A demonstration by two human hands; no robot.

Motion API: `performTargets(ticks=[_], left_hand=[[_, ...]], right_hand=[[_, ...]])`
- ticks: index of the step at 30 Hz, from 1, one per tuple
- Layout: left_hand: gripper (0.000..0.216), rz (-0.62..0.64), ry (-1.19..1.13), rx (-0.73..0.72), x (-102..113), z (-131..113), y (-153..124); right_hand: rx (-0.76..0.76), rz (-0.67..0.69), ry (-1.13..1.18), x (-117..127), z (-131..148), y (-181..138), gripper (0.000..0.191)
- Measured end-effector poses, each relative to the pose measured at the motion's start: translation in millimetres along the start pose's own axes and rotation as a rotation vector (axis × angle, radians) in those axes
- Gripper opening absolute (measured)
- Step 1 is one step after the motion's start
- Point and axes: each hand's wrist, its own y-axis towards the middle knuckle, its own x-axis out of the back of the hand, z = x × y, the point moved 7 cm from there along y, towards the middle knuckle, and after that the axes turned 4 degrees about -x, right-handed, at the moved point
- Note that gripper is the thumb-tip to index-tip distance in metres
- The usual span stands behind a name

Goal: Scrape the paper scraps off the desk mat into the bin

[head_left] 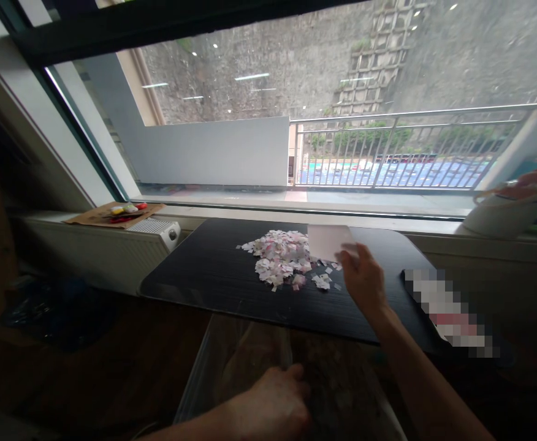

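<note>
My right hand (365, 278) is closed on the edge of a pale rectangular card (328, 241), held above the black table (195, 269). Beside the card lies a heap of small white and pinkish paper scraps (280, 254), with a few loose pieces (322, 281) in front of it. Below the table's near edge, my left hand (273, 401) is closed on the rim of a clear plastic bag (232, 361). That bag hangs under the table edge, and what it contains is too dark to make out.
A blurred-out flat item (447, 312) lies at the table's right end. Left of the table stands a white radiator (112, 245); cardboard with small colourful things (128, 209) rests above it. A dark plastic bag (61, 312) is on the floor. Behind is a window sill (250, 211).
</note>
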Motion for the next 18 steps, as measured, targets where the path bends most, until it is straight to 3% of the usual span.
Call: performTargets(ticks=[4, 7, 13, 18], left_hand=[[0.027, 0.036, 0.017, 0.014, -10, 6, 5], [0.025, 0.022, 0.026, 0.004, -16, 9, 7], [0.023, -0.045, 0.019, -0.036, -13, 7, 6], [0.024, 0.005, 0.032, 0.001, -15, 8, 8]], right_hand=[[0.089, 0.069, -0.019, -36, 18, 21, 0.033], [0.135, 0.137, -0.023, -43, 22, 15, 0.028], [0.132, 0.176, -0.009, 5, 8, -30, 0.026], [-0.05, 0.017, 0.126, 41, -25, -45, 0.032]])
